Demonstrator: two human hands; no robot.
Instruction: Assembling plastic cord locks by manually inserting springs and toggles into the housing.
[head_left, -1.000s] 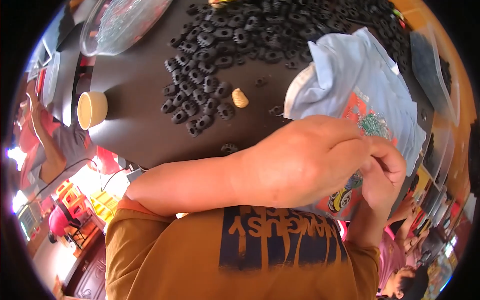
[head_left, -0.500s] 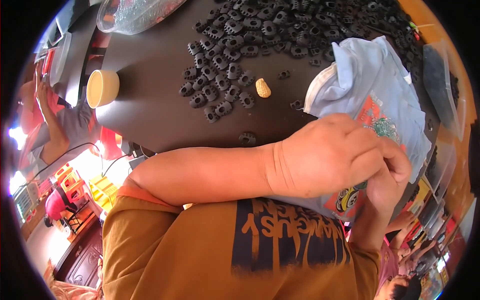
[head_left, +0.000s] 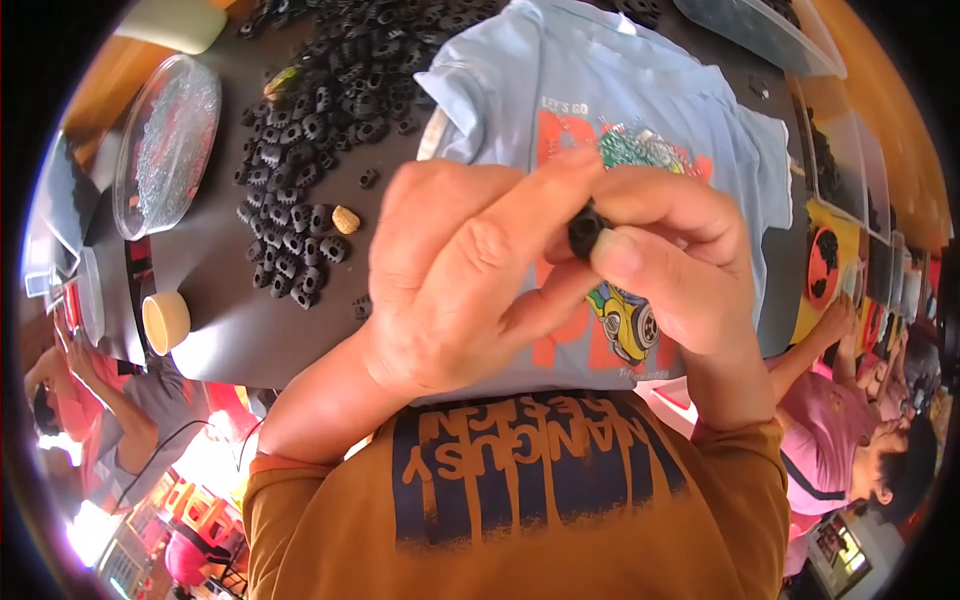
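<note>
Both my hands are raised over a light blue T-shirt (head_left: pixel 700 130) spread on the dark table. A small black ridged plastic part (head_left: pixel 587 232) is pinched between them. My right hand (head_left: pixel 690 255) holds it between thumb and forefinger. My left hand (head_left: pixel 460 265) closes on it from the other side, its thumb below and fingers above, partly hiding it. Whether a smaller piece sits in my fingertips cannot be made out. Small shiny bits (head_left: pixel 640 148) lie on the shirt's printed front, just beyond my fingers. A peanut (head_left: pixel 346 219) rests left of my left hand.
A large heap of similar black parts (head_left: pixel 290 190) spreads across the table's far left. Beyond it stands a clear oval tray (head_left: pixel 124 185) of small shiny pieces, with a yellowish round tub (head_left: pixel 165 322) nearer. Clear bins (head_left: pixel 770 30) line the far right. Another person (head_left: pixel 835 420) sits at right.
My view has swung right, so the table contents sit farther left. My left hand no longer covers my right fingers; both hands now face each other, and the black part shows between them.
</note>
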